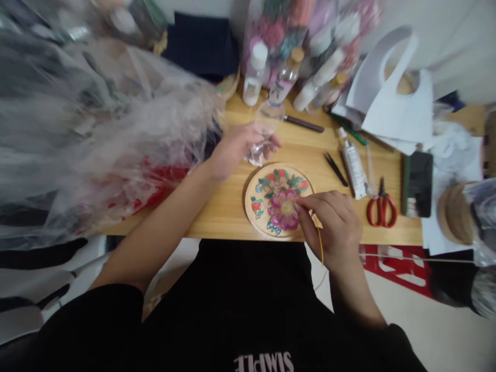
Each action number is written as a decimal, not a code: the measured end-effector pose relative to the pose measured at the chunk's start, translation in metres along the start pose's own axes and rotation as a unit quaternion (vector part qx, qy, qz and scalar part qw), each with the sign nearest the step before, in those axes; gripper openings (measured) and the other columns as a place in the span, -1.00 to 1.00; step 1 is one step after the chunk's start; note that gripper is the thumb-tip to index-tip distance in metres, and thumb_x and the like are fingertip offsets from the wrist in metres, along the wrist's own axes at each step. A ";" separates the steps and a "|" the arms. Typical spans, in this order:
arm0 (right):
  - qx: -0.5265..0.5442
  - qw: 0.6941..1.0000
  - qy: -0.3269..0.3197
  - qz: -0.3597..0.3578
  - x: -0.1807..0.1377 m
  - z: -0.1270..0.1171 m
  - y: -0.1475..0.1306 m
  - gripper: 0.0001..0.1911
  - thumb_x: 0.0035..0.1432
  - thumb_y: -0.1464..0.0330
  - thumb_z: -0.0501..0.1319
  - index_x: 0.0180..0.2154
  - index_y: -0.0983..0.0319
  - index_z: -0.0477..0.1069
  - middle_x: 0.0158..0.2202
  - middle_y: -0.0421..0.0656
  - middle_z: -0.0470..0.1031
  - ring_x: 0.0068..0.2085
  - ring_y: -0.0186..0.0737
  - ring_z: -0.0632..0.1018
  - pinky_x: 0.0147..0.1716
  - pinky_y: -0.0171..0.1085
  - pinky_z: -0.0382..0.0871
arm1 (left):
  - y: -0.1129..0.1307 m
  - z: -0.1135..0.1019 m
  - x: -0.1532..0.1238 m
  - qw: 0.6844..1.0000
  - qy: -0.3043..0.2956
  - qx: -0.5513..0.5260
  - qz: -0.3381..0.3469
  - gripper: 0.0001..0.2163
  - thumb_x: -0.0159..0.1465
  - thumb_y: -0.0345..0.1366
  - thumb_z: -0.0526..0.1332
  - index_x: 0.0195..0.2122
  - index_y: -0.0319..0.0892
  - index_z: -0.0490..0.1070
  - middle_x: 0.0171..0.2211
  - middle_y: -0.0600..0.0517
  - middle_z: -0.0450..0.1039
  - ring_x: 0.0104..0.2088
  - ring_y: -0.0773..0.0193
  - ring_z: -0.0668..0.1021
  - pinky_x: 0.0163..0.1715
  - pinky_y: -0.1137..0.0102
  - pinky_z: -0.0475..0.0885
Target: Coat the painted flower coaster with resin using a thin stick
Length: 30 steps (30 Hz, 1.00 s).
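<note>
A round wooden disc with a painted flower design lies near the front edge of the wooden table. My right hand is pinched on a thin yellow stick, its fingertips touching the centre of the purple flower. My left hand is behind the disc, closed on a small crumpled clear plastic piece.
Red-handled scissors, a white tube, black tweezers, a dark brush and a black phone lie to the right. Bottles stand at the back. A large clear plastic bag fills the left. White paper piles at the right rear.
</note>
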State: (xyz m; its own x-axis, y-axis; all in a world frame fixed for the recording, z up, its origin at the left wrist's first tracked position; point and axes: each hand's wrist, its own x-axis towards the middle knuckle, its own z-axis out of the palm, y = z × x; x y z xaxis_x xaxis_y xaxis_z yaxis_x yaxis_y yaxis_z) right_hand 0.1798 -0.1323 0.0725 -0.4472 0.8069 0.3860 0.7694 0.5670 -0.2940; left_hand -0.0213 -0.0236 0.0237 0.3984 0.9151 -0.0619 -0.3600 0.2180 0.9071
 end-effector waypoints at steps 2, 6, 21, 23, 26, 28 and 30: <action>-0.008 1.000 0.018 -0.002 0.015 0.000 0.000 -0.94 0.23 0.46 0.19 -0.25 0.21 0.41 -0.39 -0.17 0.54 -0.37 -0.25 0.47 -0.35 -0.23 0.24 | 0.002 0.000 -0.001 1.000 -0.015 0.008 -0.015 -0.71 0.02 -0.13 0.23 -0.38 -0.28 0.49 -0.49 0.00 0.45 -0.47 0.34 0.47 -0.44 0.45 0.31; -0.036 0.999 0.031 0.001 0.044 0.010 -0.003 -0.89 0.27 0.44 0.15 -0.32 0.25 0.43 -0.45 -0.15 0.51 -0.39 -0.23 0.44 -0.39 -0.23 0.19 | 0.004 -0.002 -0.002 0.999 -0.039 0.019 -0.021 -0.73 0.05 -0.15 0.20 -0.38 -0.26 0.52 -0.47 0.02 0.47 -0.44 0.36 0.47 -0.39 0.44 0.30; -0.141 0.989 -0.014 0.040 0.066 0.043 -0.003 -0.78 0.29 0.42 0.12 -0.39 0.27 0.48 -0.46 -0.09 0.55 -0.41 -0.15 0.47 -0.37 -0.19 0.13 | -0.001 -0.002 0.001 0.998 -0.026 -0.054 -0.022 -0.70 -0.06 -0.27 0.28 -0.26 -0.18 0.48 -0.32 0.07 0.51 -0.29 0.35 0.50 -0.30 0.47 0.33; -0.121 0.992 -0.013 0.039 0.065 0.042 -0.002 -0.79 0.29 0.41 0.12 -0.37 0.26 0.48 -0.45 -0.10 0.55 -0.40 -0.16 0.47 -0.37 -0.20 0.14 | -0.001 -0.002 0.001 0.998 -0.029 -0.048 -0.033 -0.70 -0.05 -0.26 0.27 -0.25 -0.19 0.46 -0.33 0.06 0.50 -0.32 0.35 0.49 -0.34 0.46 0.32; -0.084 0.996 -0.001 0.029 0.061 0.035 0.000 -0.81 0.28 0.42 0.12 -0.34 0.27 0.47 -0.43 -0.10 0.54 -0.37 -0.16 0.47 -0.37 -0.21 0.17 | -0.001 -0.002 0.001 0.998 -0.034 -0.039 -0.043 -0.70 -0.03 -0.25 0.25 -0.24 -0.19 0.43 -0.35 0.07 0.49 -0.38 0.37 0.50 -0.40 0.47 0.31; -0.055 0.998 0.008 0.019 0.055 0.026 0.001 -0.84 0.28 0.42 0.12 -0.33 0.27 0.46 -0.43 -0.10 0.53 -0.36 -0.16 0.47 -0.37 -0.22 0.20 | -0.001 -0.003 0.002 0.998 -0.032 -0.040 -0.042 -0.72 -0.01 -0.26 0.24 -0.24 -0.21 0.41 -0.37 0.07 0.48 -0.40 0.38 0.50 -0.40 0.47 0.33; -0.021 1.000 0.012 0.017 0.046 0.015 0.001 -0.86 0.28 0.42 0.14 -0.30 0.28 0.45 -0.42 -0.10 0.52 -0.36 -0.18 0.47 -0.37 -0.22 0.24 | -0.001 -0.003 0.003 0.998 -0.031 -0.042 -0.045 -0.75 0.02 -0.27 0.21 -0.26 -0.23 0.41 -0.40 0.06 0.47 -0.43 0.39 0.50 -0.41 0.48 0.34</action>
State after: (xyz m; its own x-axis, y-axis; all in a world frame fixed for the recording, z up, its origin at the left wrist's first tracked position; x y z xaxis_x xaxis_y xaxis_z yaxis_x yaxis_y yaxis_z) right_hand 0.1533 -0.0925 0.0766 -0.4091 0.8212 0.3977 0.8026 0.5312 -0.2712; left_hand -0.0221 -0.0203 0.0211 0.4830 0.8682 -0.1140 -0.3884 0.3291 0.8607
